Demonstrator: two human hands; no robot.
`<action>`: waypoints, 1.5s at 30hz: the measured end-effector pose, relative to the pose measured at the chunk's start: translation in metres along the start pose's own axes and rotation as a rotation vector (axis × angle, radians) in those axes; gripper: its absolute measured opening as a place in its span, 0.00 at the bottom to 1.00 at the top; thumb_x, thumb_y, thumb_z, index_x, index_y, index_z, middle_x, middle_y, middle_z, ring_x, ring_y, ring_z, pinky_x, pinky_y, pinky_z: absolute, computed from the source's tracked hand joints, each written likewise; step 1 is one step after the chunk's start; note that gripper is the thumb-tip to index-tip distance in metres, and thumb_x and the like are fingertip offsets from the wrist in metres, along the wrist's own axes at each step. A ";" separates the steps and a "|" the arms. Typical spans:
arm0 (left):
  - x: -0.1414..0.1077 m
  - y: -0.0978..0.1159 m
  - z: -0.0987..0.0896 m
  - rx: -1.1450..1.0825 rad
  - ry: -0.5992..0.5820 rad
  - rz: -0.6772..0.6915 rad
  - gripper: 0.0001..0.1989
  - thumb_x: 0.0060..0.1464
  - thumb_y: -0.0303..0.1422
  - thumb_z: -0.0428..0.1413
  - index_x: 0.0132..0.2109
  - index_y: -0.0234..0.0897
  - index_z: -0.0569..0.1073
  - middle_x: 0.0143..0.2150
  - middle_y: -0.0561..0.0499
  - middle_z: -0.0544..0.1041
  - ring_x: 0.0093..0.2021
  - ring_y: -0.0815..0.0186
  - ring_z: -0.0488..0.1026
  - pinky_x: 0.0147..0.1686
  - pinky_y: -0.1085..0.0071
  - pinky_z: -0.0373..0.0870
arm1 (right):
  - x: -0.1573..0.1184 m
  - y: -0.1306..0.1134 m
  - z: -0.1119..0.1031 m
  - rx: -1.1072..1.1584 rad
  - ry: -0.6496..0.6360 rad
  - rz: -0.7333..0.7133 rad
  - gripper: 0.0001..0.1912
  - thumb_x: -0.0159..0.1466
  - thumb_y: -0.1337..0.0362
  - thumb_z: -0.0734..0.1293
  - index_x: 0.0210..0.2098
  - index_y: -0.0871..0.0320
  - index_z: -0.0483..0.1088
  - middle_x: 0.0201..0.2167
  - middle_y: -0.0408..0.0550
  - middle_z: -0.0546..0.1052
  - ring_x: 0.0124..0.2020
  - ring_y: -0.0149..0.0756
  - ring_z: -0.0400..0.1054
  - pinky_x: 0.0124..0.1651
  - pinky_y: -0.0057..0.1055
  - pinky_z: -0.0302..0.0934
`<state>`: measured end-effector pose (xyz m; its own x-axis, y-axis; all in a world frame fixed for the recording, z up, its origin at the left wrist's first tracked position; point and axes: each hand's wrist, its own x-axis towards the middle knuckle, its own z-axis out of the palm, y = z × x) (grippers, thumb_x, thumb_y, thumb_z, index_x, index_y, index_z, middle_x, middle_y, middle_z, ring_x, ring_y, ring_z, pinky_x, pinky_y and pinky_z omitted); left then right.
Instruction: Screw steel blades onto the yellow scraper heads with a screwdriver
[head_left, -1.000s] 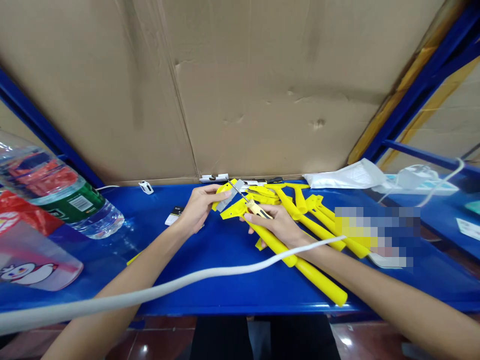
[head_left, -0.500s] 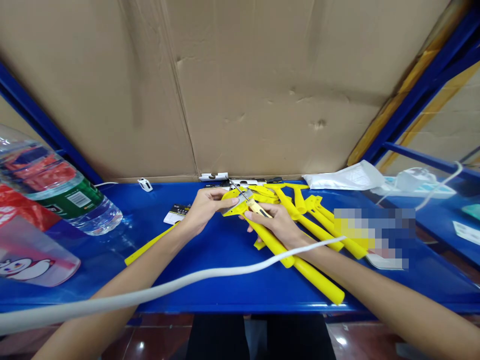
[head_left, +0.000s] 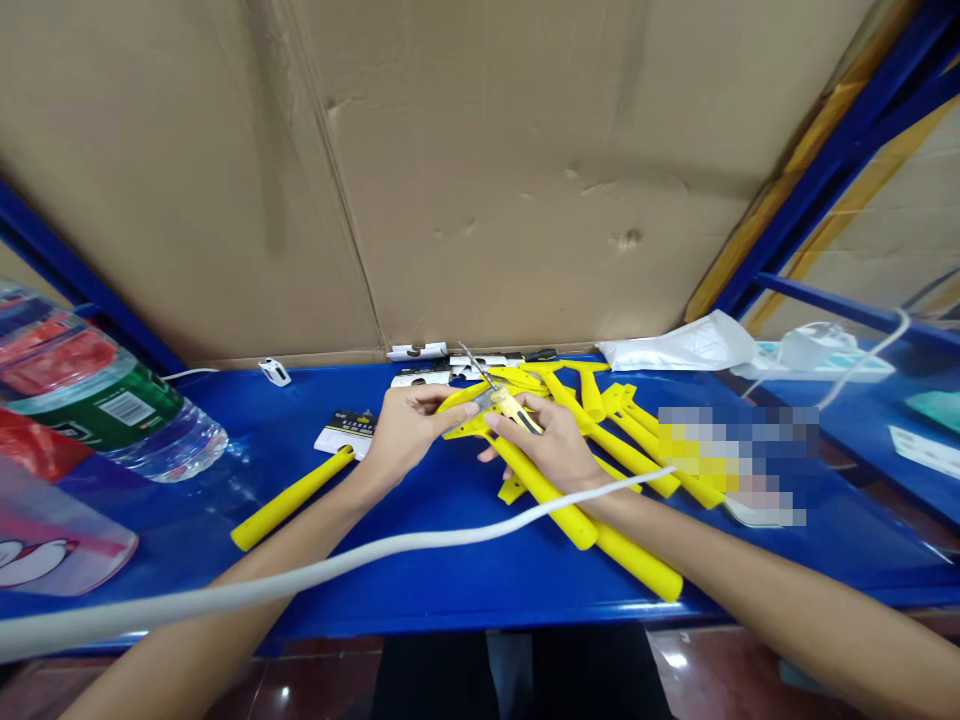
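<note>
Though in left hand (head_left: 405,425) — grey plate (head_left: 484,402); half-hidden

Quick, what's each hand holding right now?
Left hand: closed, pinching the yellow tool at its head.
Right hand: closed around the screwdriver and yellow tool.

Between your forearms (head_left: 300,530) the blue tabletop (head_left: 397,585) leaves you room; the white cable (head_left: 420,541) slants over it; yellow handles (head_left: 630,455) crowd your right hand (head_left: 559,447); a bottle (head_left: 124,410) bars the left.
</note>
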<state>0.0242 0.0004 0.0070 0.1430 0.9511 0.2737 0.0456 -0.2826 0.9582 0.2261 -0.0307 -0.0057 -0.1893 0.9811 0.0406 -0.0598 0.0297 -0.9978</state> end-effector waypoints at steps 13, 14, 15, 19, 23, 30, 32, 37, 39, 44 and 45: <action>-0.006 -0.003 0.007 -0.001 -0.052 -0.054 0.15 0.45 0.42 0.77 0.37 0.38 0.89 0.35 0.47 0.87 0.33 0.59 0.80 0.35 0.65 0.77 | 0.009 0.013 -0.011 -0.034 0.131 -0.008 0.27 0.56 0.38 0.79 0.35 0.53 0.74 0.28 0.47 0.78 0.33 0.47 0.79 0.32 0.39 0.77; -0.006 -0.003 0.007 -0.008 -0.052 -0.066 0.16 0.45 0.42 0.77 0.38 0.38 0.89 0.36 0.47 0.87 0.33 0.59 0.81 0.36 0.64 0.78 | 0.010 0.014 -0.011 -0.028 0.129 -0.014 0.27 0.56 0.37 0.79 0.35 0.53 0.73 0.28 0.46 0.78 0.33 0.46 0.79 0.33 0.40 0.77; -0.006 -0.002 0.007 -0.018 -0.047 -0.080 0.17 0.44 0.43 0.78 0.38 0.38 0.89 0.37 0.46 0.87 0.34 0.58 0.81 0.37 0.64 0.79 | 0.011 0.015 -0.012 -0.023 0.128 -0.019 0.27 0.56 0.37 0.79 0.34 0.53 0.73 0.28 0.46 0.78 0.32 0.45 0.78 0.33 0.41 0.77; -0.003 0.002 0.005 -0.091 0.027 -0.109 0.22 0.46 0.47 0.77 0.42 0.36 0.88 0.41 0.42 0.88 0.39 0.53 0.84 0.41 0.60 0.81 | 0.012 0.013 -0.013 0.011 0.142 -0.025 0.26 0.57 0.39 0.79 0.31 0.53 0.71 0.26 0.45 0.76 0.30 0.43 0.76 0.32 0.40 0.77; 0.005 0.009 -0.003 -0.183 0.137 -0.014 0.24 0.54 0.51 0.72 0.44 0.34 0.85 0.33 0.46 0.84 0.33 0.61 0.81 0.39 0.64 0.79 | 0.012 0.007 -0.014 0.064 0.119 -0.002 0.24 0.57 0.42 0.80 0.30 0.52 0.70 0.26 0.45 0.76 0.27 0.42 0.77 0.30 0.38 0.74; 0.008 0.009 -0.007 -0.377 0.034 -0.005 0.24 0.65 0.53 0.63 0.46 0.33 0.83 0.27 0.54 0.66 0.29 0.68 0.64 0.33 0.70 0.70 | 0.013 0.003 -0.008 0.196 0.114 0.025 0.27 0.48 0.46 0.85 0.24 0.53 0.68 0.19 0.38 0.68 0.22 0.36 0.71 0.30 0.40 0.78; 0.007 0.010 -0.004 -0.410 0.008 -0.048 0.25 0.65 0.52 0.63 0.46 0.31 0.83 0.28 0.53 0.65 0.30 0.67 0.63 0.33 0.70 0.70 | 0.013 0.001 -0.006 0.191 0.125 0.020 0.28 0.46 0.46 0.86 0.21 0.54 0.67 0.17 0.35 0.64 0.19 0.33 0.66 0.28 0.39 0.78; 0.003 0.018 0.000 -0.527 -0.049 -0.122 0.20 0.64 0.47 0.66 0.46 0.31 0.85 0.30 0.53 0.65 0.32 0.68 0.63 0.35 0.70 0.71 | 0.014 0.003 -0.008 0.160 0.106 0.018 0.28 0.48 0.46 0.85 0.21 0.53 0.66 0.17 0.35 0.62 0.19 0.29 0.59 0.28 0.39 0.77; 0.003 0.019 -0.002 -0.582 -0.087 -0.159 0.16 0.62 0.42 0.68 0.47 0.32 0.85 0.33 0.51 0.69 0.34 0.68 0.67 0.36 0.71 0.72 | 0.014 0.005 -0.009 0.150 0.108 0.020 0.27 0.49 0.46 0.84 0.21 0.53 0.67 0.18 0.36 0.63 0.19 0.29 0.58 0.27 0.39 0.76; 0.007 0.016 -0.010 -0.574 -0.080 -0.184 0.21 0.49 0.26 0.74 0.51 0.33 0.85 0.48 0.44 0.82 0.44 0.65 0.79 0.45 0.70 0.76 | 0.014 0.004 -0.009 0.154 0.093 0.051 0.27 0.48 0.47 0.85 0.21 0.53 0.68 0.17 0.35 0.62 0.18 0.29 0.59 0.30 0.40 0.78; 0.008 0.015 -0.011 -0.560 -0.060 -0.174 0.22 0.47 0.24 0.74 0.51 0.34 0.85 0.50 0.44 0.83 0.45 0.64 0.80 0.46 0.70 0.77 | 0.014 0.004 -0.009 0.151 0.089 0.054 0.27 0.48 0.46 0.85 0.21 0.53 0.68 0.17 0.35 0.62 0.18 0.29 0.61 0.30 0.40 0.78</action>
<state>0.0147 0.0052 0.0245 0.2372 0.9642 0.1186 -0.4532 0.0019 0.8914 0.2317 -0.0147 -0.0092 -0.1093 0.9937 -0.0242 -0.1997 -0.0458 -0.9788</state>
